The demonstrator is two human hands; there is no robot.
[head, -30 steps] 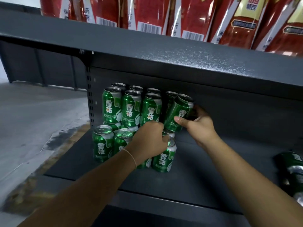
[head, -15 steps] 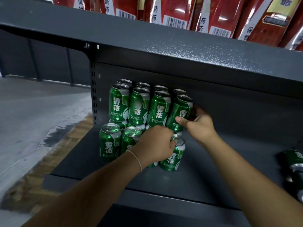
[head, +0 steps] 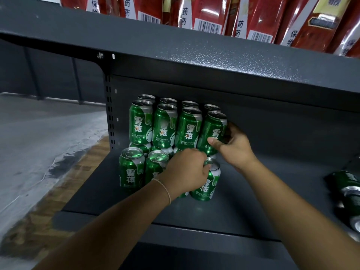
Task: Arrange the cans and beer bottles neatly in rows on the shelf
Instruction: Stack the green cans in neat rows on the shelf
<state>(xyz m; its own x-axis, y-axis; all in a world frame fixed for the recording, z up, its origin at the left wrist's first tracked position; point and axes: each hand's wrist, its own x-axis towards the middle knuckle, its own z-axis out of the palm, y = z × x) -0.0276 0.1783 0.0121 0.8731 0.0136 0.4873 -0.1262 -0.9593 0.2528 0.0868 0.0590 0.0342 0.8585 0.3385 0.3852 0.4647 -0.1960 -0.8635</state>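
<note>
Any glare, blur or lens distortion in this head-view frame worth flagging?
Head view: glare streaks on the red packets above; cans lying at the right edge smeared and stretched by the wide lens; floor at left blurred; stacked green cans sharp, labels legible.

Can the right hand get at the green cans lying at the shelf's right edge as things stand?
Probably yes, but not at once: the right hand is closed on the end can of the upper row. The dark shelf between it and the lying cans is bare.
</note>
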